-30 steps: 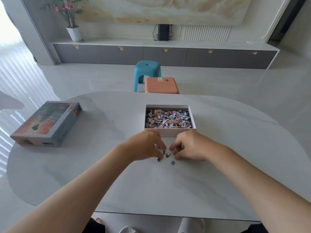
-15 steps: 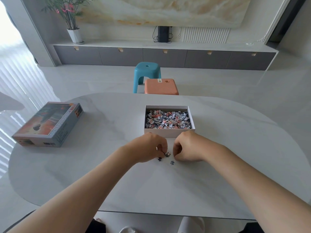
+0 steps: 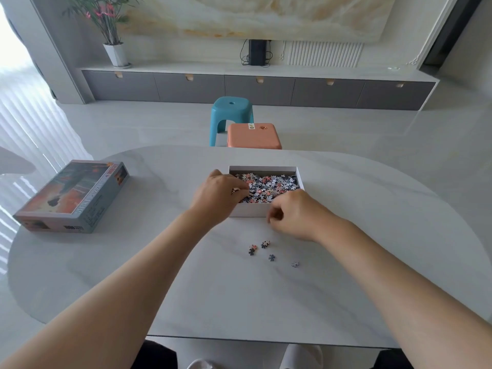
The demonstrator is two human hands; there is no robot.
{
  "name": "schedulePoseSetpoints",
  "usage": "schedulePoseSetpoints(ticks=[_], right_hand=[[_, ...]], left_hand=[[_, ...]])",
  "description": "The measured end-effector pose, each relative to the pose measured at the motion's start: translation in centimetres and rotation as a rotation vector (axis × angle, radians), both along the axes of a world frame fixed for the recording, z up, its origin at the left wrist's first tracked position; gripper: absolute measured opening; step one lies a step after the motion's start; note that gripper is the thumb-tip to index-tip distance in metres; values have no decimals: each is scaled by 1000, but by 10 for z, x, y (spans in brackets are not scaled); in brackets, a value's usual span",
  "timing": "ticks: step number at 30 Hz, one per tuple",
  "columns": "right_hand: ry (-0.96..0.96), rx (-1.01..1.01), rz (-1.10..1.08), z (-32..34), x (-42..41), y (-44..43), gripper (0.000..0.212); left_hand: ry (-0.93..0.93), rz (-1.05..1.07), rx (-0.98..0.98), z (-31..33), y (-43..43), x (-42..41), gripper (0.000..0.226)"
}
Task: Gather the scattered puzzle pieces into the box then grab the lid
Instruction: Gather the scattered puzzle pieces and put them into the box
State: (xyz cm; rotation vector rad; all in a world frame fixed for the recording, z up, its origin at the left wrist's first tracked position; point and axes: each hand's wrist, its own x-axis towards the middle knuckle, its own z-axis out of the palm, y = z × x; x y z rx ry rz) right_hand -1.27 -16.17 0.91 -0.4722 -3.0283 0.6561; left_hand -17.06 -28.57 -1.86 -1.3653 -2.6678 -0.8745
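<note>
An open white box (image 3: 249, 210) full of puzzle pieces sits mid-table. My left hand (image 3: 219, 194) reaches over the box's left edge and pinches a few pieces above the pile. Held just in front of the box's near wall, my right hand (image 3: 295, 215) has its fingers curled; whether it holds pieces is hidden. Several loose puzzle pieces (image 3: 265, 245) lie on the table below my hands. The picture-printed lid (image 3: 72, 197) lies at the far left of the table.
The oval marble table (image 3: 372, 235) has an orange stool (image 3: 254, 135) and a blue stool (image 3: 231, 113) behind its far edge. A long grey cabinet and a potted plant (image 3: 113, 27) stand by the back wall.
Both hands lifted from the loose pieces and moved toward the box. My left hand now carries pieces over the box; several pieces stay on the table.
</note>
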Motion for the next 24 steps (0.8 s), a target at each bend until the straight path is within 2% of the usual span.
schedulePoseSetpoints(ticks=[2,4,7,10,13,16,19,24], right_hand=[[229,-27,-89,4,-2,5,15],[375,-8,-186,4,-4,11,15],[394,-39,-237,2,-4,20,13],[225,-153,-112,5,3,21,12],[-62,-222,14,9,16,17,10],[-298,-209,78,2,28,16,14],[-373,-181,105,-6,34,13,14],[-390,-126,96,-7,35,10,7]], left_hand=[[42,-20,6,0,2,0,20],[82,-62,49,3,0,3,18],[57,-210,46,6,-11,11,10],[-27,-339,-136,8,-24,19,14],[-22,-394,-327,3,-34,24,32],[-21,-430,-370,-5,-39,30,34],[-76,-422,-355,-6,-39,34,23],[-175,-406,-366,-6,-36,37,21]])
